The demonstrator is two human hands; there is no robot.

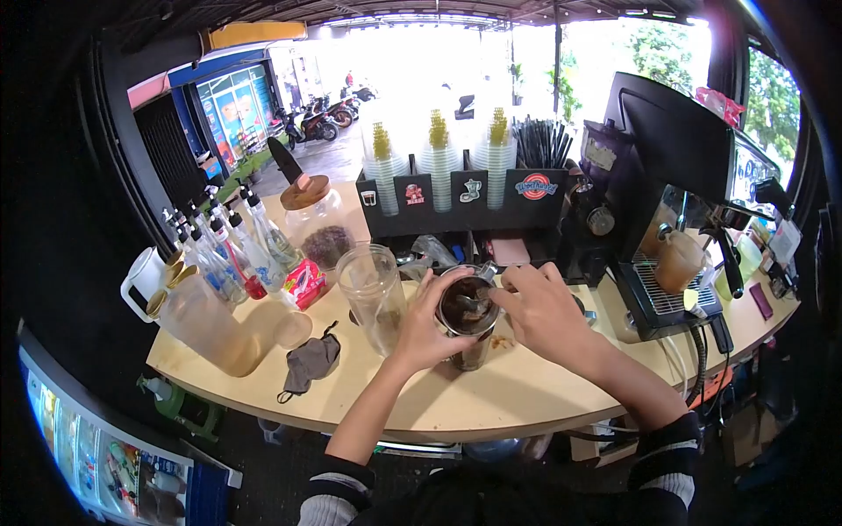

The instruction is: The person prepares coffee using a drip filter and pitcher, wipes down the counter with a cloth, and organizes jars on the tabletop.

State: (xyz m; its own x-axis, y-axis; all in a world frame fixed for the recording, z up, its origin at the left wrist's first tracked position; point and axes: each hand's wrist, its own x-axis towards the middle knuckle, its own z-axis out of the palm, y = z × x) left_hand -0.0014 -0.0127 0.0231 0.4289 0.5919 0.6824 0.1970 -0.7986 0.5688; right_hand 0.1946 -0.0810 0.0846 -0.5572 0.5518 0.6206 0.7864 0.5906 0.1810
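Observation:
My left hand [424, 328] is wrapped around the side of a see-through cup [474, 354] with dark brown contents [465, 302]. The cup stands near the front of the counter, its mouth facing up toward me. At its right rim my right hand [545, 313] is closed, fingers bent, on what looks like a metal spoon [474, 293]. The spoon's end dips into the dark contents; my fingers hide most of the handle. Left of the cup, close to my left hand, stands a tall clear plastic pitcher [373, 294]. Brown crumbs lie right of the cup.
A dark face mask [310, 362], frosted pitcher [206, 320], red packet [304, 284], wooden-lidded jar [320, 230] and several pump bottles [250, 250] occupy the left. Behind is a black holder [465, 203] with stacked cups and straws. An espresso machine [675, 202] stands right.

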